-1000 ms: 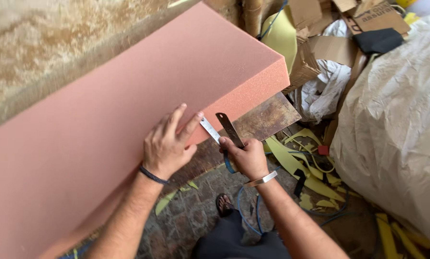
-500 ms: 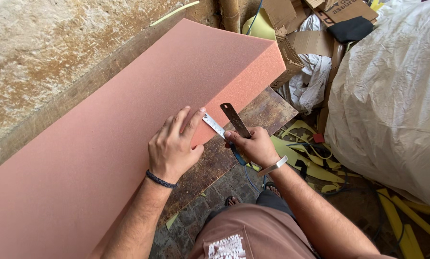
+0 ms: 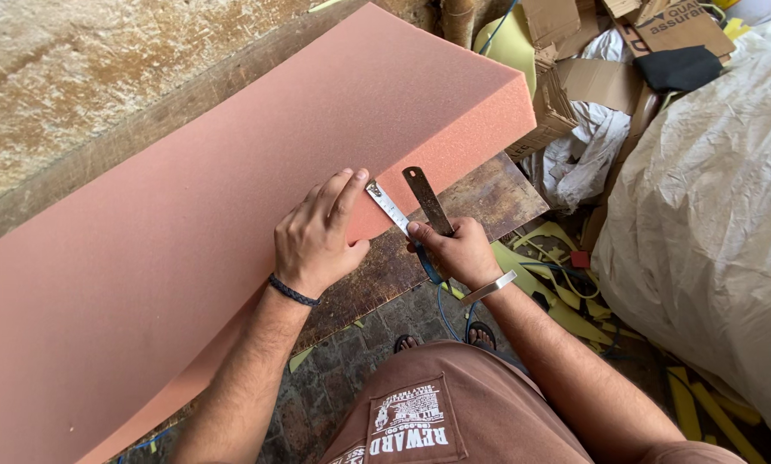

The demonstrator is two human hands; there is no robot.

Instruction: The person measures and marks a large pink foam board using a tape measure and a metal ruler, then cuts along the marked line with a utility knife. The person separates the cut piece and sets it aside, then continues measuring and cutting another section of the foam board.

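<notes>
A long thick slab of salmon-pink foam (image 3: 188,223) lies across a worn wooden board (image 3: 480,193). My left hand (image 3: 317,236) rests flat on the slab's near edge, its fingertip pinning the end of a white measuring tape (image 3: 389,206) against the foam. My right hand (image 3: 458,249) sits just off the edge over the board, holding both the tape and a dark flat metal blade (image 3: 427,199) that points up and away. A blue cord hangs below that hand.
A rough stone wall (image 3: 76,77) rises behind the foam. Torn cardboard (image 3: 575,77) and white plastic are heaped at the far right. A big white sack (image 3: 712,215) fills the right side. Yellow foam scraps (image 3: 566,301) litter the stone floor.
My head has leaned forward, so my brown shirt fills the bottom of the view. Both hands stay at the foam's edge with the tape and blade, shifted only slightly.
</notes>
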